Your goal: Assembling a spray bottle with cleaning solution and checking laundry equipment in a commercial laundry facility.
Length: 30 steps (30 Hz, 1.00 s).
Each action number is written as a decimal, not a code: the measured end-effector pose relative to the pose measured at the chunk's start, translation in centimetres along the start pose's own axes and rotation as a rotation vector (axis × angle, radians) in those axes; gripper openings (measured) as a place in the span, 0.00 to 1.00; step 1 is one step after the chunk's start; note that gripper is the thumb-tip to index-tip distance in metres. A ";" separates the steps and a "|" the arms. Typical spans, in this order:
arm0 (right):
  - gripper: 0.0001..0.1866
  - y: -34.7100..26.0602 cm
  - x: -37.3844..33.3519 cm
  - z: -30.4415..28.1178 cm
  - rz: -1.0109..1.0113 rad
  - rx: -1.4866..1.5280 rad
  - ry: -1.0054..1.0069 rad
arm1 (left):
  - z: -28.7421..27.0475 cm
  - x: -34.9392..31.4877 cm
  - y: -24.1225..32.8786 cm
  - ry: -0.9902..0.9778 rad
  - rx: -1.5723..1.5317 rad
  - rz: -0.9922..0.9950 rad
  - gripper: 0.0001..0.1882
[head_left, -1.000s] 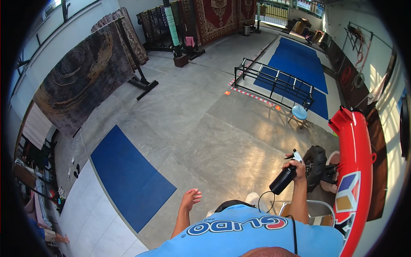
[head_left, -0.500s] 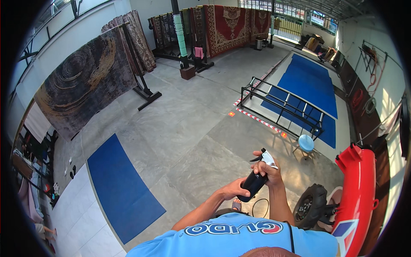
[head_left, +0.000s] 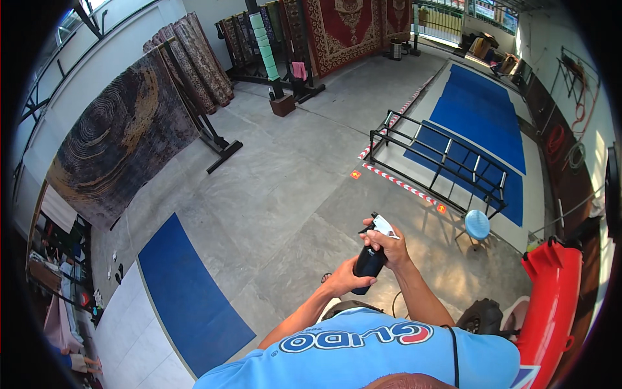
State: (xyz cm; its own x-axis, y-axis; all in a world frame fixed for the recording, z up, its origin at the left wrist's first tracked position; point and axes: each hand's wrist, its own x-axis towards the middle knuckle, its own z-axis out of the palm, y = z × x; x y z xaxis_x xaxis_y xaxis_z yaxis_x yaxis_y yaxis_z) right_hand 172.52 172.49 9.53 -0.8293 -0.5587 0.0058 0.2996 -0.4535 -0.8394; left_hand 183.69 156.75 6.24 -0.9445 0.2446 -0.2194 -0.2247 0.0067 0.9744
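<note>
A black spray bottle with a white and black trigger head is held in front of my body, tilted slightly to the right. Wrapped around the bottle's lower part is my left hand. My right hand grips its neck just under the trigger head, closed around it. The bottle's contents cannot be seen.
Blue mats lie at the left and far right. A black metal frame stands behind a light blue stool. At right is a red cylindrical machine beside a black wheel. A patterned carpet hangs at left.
Both hands and the spray bottle have shifted a little left in view, and the bottle stands more upright. My view has tilted slightly.
</note>
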 end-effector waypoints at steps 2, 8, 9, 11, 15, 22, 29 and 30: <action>0.21 0.1 3.3 0.0 -0.001 -0.026 -0.005 | -2.1 2.3 0.4 0.035 0.046 0.022 0.32; 0.20 -0.9 15.2 1.2 -0.025 -0.122 -0.021 | -10.4 10.5 2.1 0.095 -0.041 0.115 0.32; 0.19 -1.4 17.8 1.5 -0.051 -0.148 -0.019 | -12.3 12.3 2.8 0.090 -0.050 0.154 0.31; 0.19 -2.2 22.4 2.1 -0.085 -0.188 -0.018 | -15.9 15.3 4.5 0.079 -0.063 0.206 0.31; 0.20 -3.0 29.3 2.8 -0.118 -0.203 -0.073 | -22.1 19.3 7.4 0.068 -0.001 0.216 0.34; 0.37 -0.7 40.2 1.9 -0.155 -0.050 -0.339 | -33.2 26.1 7.8 -0.120 -0.010 0.243 0.39; 0.60 0.8 56.4 1.4 -0.167 -0.033 -0.710 | -45.5 35.1 8.2 -0.167 -0.121 0.238 0.47; 0.65 0.9 59.3 0.9 -0.151 -0.017 -0.827 | -47.2 36.9 8.7 -0.230 -0.134 0.260 0.51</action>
State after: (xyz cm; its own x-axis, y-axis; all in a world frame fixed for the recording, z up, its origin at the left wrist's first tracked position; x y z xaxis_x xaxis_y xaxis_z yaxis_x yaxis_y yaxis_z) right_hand 123.98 138.33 9.62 -0.2449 -0.8250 0.5094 0.2009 -0.5571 -0.8058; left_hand 135.57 120.02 4.35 -0.8987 0.4335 0.0661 -0.0282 -0.2075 0.9778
